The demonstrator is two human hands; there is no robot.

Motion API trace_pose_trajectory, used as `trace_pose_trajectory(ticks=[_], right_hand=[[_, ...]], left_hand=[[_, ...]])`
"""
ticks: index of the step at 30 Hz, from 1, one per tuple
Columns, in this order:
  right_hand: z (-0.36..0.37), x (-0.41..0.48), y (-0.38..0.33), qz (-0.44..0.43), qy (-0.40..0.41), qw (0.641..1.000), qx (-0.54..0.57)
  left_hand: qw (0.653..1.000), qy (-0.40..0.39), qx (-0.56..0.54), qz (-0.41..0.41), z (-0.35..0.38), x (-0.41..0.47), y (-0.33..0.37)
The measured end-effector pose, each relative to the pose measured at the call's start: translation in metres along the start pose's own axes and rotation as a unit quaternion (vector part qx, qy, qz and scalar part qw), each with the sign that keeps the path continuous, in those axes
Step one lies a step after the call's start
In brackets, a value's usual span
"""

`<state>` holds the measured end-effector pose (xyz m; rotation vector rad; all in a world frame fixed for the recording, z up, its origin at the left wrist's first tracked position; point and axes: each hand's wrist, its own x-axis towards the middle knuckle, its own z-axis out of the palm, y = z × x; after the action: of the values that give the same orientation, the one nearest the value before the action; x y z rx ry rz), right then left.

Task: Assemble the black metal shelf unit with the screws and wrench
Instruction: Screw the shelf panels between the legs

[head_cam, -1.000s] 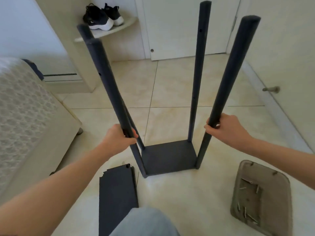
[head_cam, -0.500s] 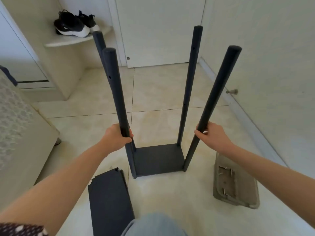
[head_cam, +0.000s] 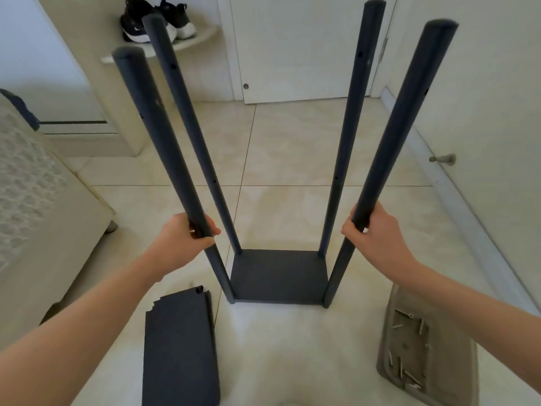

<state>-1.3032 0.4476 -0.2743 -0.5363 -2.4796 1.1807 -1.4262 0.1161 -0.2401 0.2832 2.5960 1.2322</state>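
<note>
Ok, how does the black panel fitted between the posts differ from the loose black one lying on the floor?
The fitted panel has a post at each corner; the loose panel lies free on the tiles, nearer the person. The fitted panel looks like one sheet; the loose panel looks like a stack, with stepped edges at its far corner. Both are black, flat and rectangular.

The glossy tiled floor [head_cam: 292, 159] is cream with faint beige marbling and thin dark grout lines. On it the black metal shelf unit [head_cam: 278, 276], four round posts on a flat base, is plain matt charcoal-black, like the stack of flat black metal panels [head_cam: 180, 347] at the near edge; the dull beige shallow tray [head_cam: 456, 361] at the near right corner holds silvery metal screws [head_cam: 411, 377]. At the left edge, a cream fabric cover [head_cam: 26, 177] bears a pale honeycomb pattern.
</note>
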Motion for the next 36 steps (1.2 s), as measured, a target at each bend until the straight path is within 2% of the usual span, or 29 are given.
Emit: trace_pose_trajectory(ticks=[8, 18, 24, 36], right_hand=[[0.003, -0.006, -0.002, -0.016, 0.011, 1.0, -0.008], [-0.005, -0.065, -0.009, 0.005, 0.024, 1.0, -0.003], [-0.013, -0.099, -0.008, 0.023, 0.03, 0.999, -0.006], [-0.032, -0.134, -0.018, 0.033, 0.006, 0.997, -0.067]], left_hand=[[0.997, 0.028, -0.078, 0.006, 0.009, -0.018, -0.004], [0.996, 0.05, -0.079, 0.017, 0.022, -0.083, -0.012], [0.996, 0.035, -0.083, 0.022, 0.025, -0.114, -0.016], [0.998, 0.02, -0.038, 0.036, 0.022, -0.154, -0.019]])
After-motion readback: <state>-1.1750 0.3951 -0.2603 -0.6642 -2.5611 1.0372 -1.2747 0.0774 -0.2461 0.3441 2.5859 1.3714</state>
